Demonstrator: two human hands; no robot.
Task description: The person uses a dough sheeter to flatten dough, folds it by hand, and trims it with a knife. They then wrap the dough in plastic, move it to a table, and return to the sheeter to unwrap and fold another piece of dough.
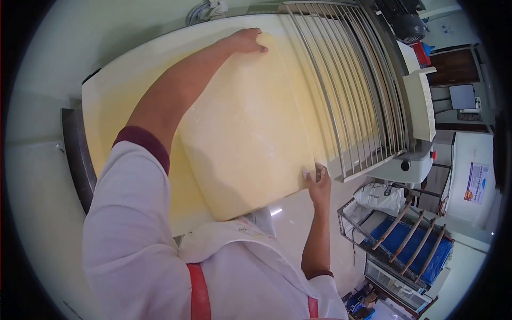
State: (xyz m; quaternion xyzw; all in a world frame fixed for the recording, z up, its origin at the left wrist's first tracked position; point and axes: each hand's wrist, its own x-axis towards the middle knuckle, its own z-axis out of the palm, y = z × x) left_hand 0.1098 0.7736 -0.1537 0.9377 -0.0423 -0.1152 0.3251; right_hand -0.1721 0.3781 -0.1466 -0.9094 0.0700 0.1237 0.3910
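Observation:
A wide, pale yellow sheet of dough [250,122], dusted with white flour, lies in front of me on a long yellowish surface [117,106]. At the sheet's far edge, my left hand [249,41] has its fingers curled around the corner. My right hand [319,183] holds the near right corner, thumb and fingers at the edge. The sheet's near edge hangs close to my apron [240,250]. To the right of the sheet, a metal bar guard [341,85] stands over the surface.
A machine body with a black knob [406,165] is at the right. Lower right are a rack with wooden bars [413,242], a blue sheet and a white sack [380,197]. A motor [408,24] sits at the top right, and a coiled cable [200,13] at the top.

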